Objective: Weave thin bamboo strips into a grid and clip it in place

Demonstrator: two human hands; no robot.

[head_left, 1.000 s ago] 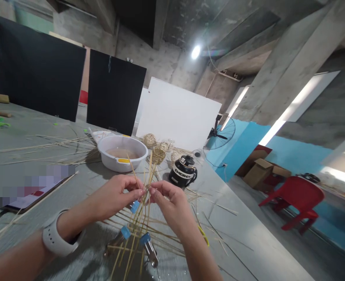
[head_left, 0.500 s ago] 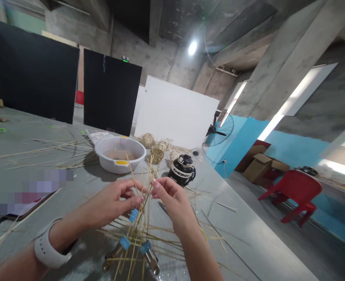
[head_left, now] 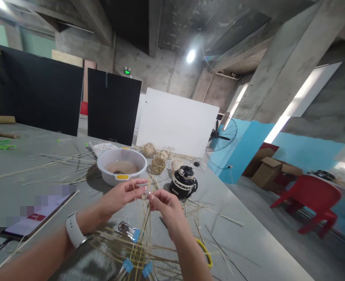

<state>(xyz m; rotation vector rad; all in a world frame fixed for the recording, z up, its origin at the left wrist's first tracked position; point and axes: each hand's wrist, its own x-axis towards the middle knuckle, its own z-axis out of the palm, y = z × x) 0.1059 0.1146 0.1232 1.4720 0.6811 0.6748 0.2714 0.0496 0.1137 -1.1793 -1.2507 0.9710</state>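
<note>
Thin bamboo strips [head_left: 141, 244] cross in a loose weave on the grey table, with metal clips carrying blue pads on them; one clip [head_left: 129, 232] lies at the upper left of the weave. Above it, my left hand [head_left: 128, 192] pinches upright strips between thumb and fingers. Close beside it, my right hand [head_left: 163, 201] is closed on the same bunch, its thumb and forefinger almost meeting the left fingertips. The exact strips between the fingertips are hard to make out.
A white basin [head_left: 121, 166] of water stands behind my left hand, a black bottle [head_left: 184, 182] behind my right. Woven balls [head_left: 158, 163] sit farther back. A phone [head_left: 39, 214] lies at left, yellow-handled scissors [head_left: 204, 253] by my right forearm. Loose strips are scattered around.
The view has shifted, so the weave and clips appear lower. My left hand has turned slightly and sits closer to my right fingertips. Both hands remain at the upright strips.
</note>
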